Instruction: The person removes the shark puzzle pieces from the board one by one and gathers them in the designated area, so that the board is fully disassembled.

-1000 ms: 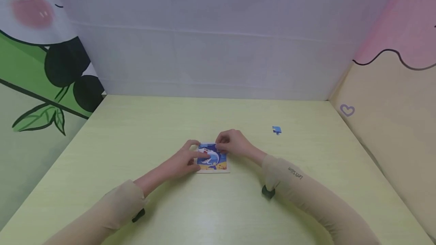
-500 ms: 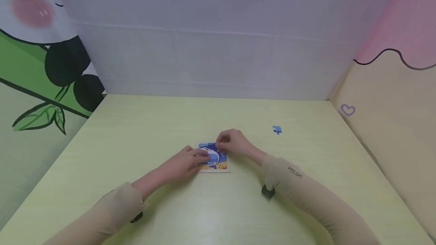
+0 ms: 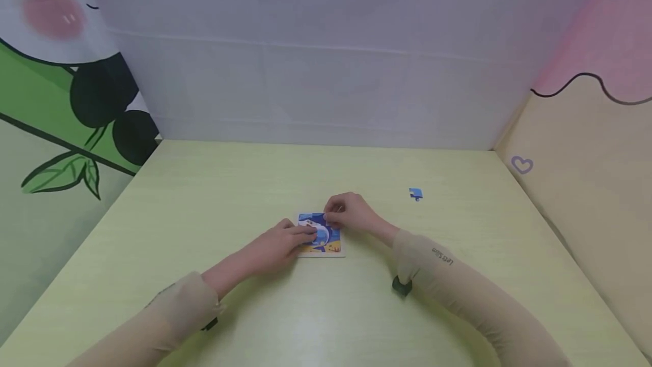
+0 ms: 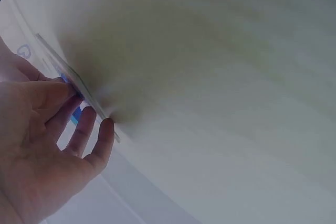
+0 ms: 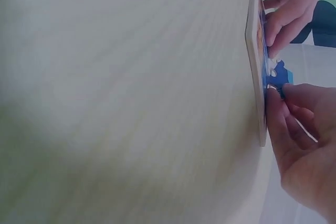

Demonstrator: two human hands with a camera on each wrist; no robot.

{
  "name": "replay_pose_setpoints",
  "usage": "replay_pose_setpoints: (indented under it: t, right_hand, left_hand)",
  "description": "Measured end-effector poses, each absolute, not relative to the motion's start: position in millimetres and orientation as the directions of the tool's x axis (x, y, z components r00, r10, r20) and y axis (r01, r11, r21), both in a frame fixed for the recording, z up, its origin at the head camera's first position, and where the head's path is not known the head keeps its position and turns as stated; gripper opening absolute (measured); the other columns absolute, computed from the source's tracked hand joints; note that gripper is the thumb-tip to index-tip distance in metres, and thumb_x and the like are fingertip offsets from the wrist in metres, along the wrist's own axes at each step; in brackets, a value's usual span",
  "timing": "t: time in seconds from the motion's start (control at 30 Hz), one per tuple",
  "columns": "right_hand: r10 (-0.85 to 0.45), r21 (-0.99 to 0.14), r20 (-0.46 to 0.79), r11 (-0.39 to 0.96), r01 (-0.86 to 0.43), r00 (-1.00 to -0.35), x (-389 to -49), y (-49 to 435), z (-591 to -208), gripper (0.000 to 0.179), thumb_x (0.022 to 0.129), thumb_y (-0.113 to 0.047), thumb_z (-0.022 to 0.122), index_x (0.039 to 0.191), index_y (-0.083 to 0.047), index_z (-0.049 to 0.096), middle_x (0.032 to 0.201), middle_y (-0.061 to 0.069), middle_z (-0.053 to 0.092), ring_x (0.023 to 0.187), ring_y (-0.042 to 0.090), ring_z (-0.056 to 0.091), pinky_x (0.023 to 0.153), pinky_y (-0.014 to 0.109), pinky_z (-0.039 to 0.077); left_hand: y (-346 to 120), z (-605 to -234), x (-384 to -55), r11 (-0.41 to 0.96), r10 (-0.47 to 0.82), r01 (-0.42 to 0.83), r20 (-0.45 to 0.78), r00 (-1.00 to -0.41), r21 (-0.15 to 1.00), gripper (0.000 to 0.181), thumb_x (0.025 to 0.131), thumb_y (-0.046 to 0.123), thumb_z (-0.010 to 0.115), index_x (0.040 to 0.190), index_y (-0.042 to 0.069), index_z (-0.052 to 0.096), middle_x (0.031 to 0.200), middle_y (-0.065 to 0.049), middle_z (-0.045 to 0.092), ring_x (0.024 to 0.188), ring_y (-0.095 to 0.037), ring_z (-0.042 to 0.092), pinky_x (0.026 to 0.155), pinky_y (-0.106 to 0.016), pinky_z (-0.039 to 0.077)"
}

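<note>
A small square jigsaw puzzle [image 3: 322, 237] with a dolphin-like picture in blue, white and yellow lies flat in a pale tray [image 5: 255, 40]. My left hand [image 3: 279, 245] comes in from the left, its fingers resting on the picture and at the far edge, partly covering it. At the puzzle's upper right, my right hand [image 3: 351, 213] pinches a blue puzzle piece [image 5: 281, 73] between thumb and fingers. That piece stands tilted up from the picture in the right wrist view; its lower end is hidden. In the left wrist view the puzzle [image 4: 79, 83] appears edge-on beside the fingers.
One loose blue puzzle piece [image 3: 415, 193] lies on the pale wooden table [image 3: 244, 180] to the right, beyond the right hand. A grey-white cloth [image 3: 326, 89] hangs behind the table. Painted panels [image 3: 586, 186] stand along both sides.
My left hand has drawn its spread fingers closer together and shifted them over the picture's left part. The right hand stays nearly still at the upper right corner.
</note>
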State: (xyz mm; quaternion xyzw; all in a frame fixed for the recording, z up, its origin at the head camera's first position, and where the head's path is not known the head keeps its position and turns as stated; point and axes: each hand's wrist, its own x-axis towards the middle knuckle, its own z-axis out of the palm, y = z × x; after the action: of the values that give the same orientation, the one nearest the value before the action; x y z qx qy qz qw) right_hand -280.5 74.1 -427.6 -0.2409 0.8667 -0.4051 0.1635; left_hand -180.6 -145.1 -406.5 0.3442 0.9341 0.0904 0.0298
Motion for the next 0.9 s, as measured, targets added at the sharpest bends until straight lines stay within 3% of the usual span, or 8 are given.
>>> replay_pose_setpoints:
  t: [0.3, 0.67, 0.9]
  right_hand:
    - [-0.562, -0.756, -0.014, 0.547, -0.359, -0.827, -278.7, 72.7, -429.8, 0.004, 0.092, -0.014, 0.068, 0.093, -0.011, 0.071, 0.089, 0.005, 0.073, 0.069, 0.008, 0.067, 0.066, 0.023, 0.056]
    - [-0.498, -0.855, -0.128, 0.494, -0.16, -0.857, -291.3, 76.4, -424.0, 0.011, 0.095, -0.012, 0.064, 0.1, -0.004, 0.069, 0.087, 0.011, 0.071, 0.069, 0.014, 0.07, 0.066, 0.028, 0.059]
    - [-0.506, -0.857, -0.147, 0.494, -0.146, -0.85, -294.5, 84.1, -429.1, 0.012, 0.095, -0.015, 0.064, 0.103, -0.007, 0.069, 0.089, 0.009, 0.07, 0.072, 0.015, 0.069, 0.067, 0.029, 0.059]
  left_hand:
    - [-146.4, -405.7, -187.1, 0.748, 0.654, 0.635, -0.047, -0.755, 0.193, 0.039, 0.098, 0.014, 0.058, 0.137, 0.011, 0.059, 0.144, -0.007, 0.057, 0.104, -0.023, 0.055, 0.089, -0.036, 0.049]
    - [-149.8, -407.3, -186.2, 0.738, 0.659, 0.641, -0.018, -0.752, 0.213, 0.042, 0.095, 0.005, 0.059, 0.137, 0.01, 0.059, 0.144, -0.007, 0.057, 0.104, -0.023, 0.055, 0.09, -0.037, 0.048]
    - [-151.9, -406.8, -186.5, 0.725, 0.668, 0.641, -0.03, -0.743, 0.251, 0.045, 0.093, 0.001, 0.055, 0.137, 0.01, 0.058, 0.145, -0.007, 0.057, 0.108, -0.025, 0.056, 0.092, -0.039, 0.049]
